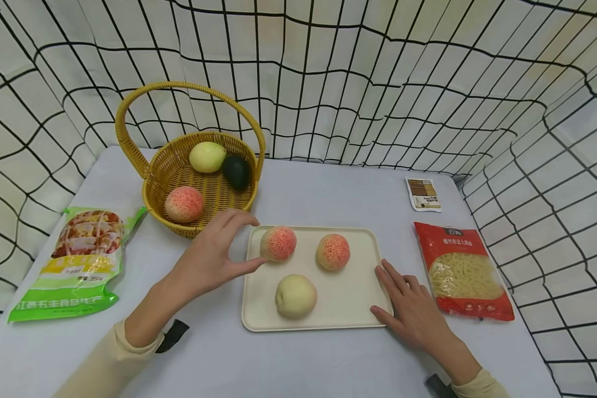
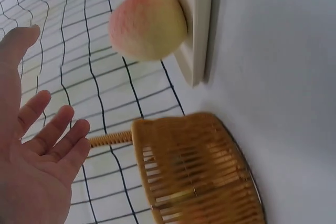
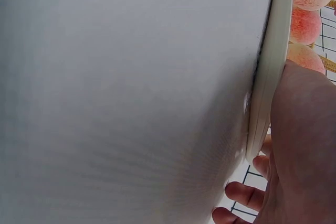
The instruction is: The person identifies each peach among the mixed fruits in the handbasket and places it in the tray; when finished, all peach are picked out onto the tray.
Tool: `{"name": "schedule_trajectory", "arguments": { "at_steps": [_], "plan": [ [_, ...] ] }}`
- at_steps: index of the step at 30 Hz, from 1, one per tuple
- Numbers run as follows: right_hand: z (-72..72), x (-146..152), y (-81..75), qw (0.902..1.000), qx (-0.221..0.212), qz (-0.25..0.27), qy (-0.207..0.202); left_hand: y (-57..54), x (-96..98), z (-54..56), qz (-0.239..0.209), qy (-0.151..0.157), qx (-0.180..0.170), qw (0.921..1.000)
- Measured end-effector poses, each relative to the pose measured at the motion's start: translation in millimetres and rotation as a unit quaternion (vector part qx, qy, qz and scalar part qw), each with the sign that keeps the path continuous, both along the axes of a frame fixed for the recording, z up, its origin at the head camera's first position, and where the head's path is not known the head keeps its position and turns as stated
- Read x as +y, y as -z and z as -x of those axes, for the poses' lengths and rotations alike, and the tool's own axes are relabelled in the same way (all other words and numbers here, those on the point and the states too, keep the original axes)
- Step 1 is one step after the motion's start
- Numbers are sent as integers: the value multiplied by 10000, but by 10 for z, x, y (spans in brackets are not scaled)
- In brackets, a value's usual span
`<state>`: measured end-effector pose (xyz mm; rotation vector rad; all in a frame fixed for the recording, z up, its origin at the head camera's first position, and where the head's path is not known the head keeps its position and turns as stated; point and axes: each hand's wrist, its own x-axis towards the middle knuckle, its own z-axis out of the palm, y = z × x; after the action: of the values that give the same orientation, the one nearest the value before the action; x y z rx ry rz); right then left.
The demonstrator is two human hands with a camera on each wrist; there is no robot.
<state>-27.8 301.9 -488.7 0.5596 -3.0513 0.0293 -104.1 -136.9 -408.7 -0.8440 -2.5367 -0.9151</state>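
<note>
On a cream tray (image 1: 348,309) lie three round fruits: two pink-speckled peaches, one at the back left (image 1: 281,244) and one at the back right (image 1: 333,252), and a pale yellow peach (image 1: 296,296) in front. My left hand (image 1: 211,257) hovers over the tray's left edge, thumb and fingers spread beside the back-left peach. In the left wrist view a gap shows between that hand (image 2: 42,161) and the nearest peach (image 2: 149,26). My right hand (image 1: 413,307) rests at the tray's right edge, fingers extended along the rim.
Behind the left hand stands a yellow wicker basket (image 1: 171,160) with a peach (image 1: 184,204), a pale yellow-green fruit (image 1: 207,157) and a dark green fruit (image 1: 236,172). A green food bag (image 1: 74,271) lies left; a red pasta bag (image 1: 465,271) and small packet (image 1: 423,194) lie right. Black netting surrounds the table.
</note>
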Motion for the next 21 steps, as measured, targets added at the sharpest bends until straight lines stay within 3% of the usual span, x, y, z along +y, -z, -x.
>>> {"name": "schedule_trajectory", "arguments": {
  "at_steps": [14, 21],
  "plan": [
    [2, -4, 4, 9999, -25, -76, 65, -28, -458, 352, -38, -589, 288, 9978],
    [0, -11, -7, 10000, -1, -59, 42, -35, -677, 534, 66, -983, 162, 9950]
  ]
}}
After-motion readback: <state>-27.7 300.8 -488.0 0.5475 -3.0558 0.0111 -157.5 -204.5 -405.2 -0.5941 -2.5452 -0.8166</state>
